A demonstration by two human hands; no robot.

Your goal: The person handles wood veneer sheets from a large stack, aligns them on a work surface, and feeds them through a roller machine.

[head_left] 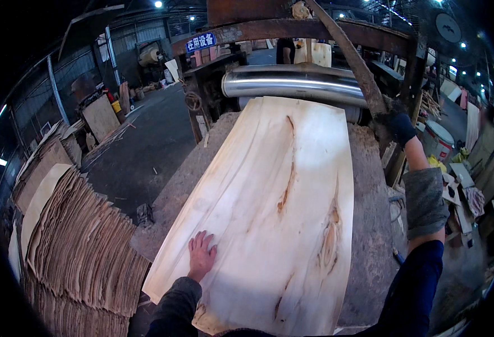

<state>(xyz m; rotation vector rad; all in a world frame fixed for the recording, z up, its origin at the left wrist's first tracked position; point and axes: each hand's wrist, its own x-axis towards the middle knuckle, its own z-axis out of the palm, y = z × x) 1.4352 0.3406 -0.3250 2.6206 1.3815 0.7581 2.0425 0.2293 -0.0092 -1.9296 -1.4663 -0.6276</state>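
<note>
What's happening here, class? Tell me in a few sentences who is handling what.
A person's left hand rests, fingers spread, on a pale, brown-streaked wood sheet. The gloved right hand is by the lower end of a slanting bar; its grip is unclear. The sheet lies on a worn table, its far end near a shiny roller; contact can't be told. Stacked sheets stand at left.
</note>
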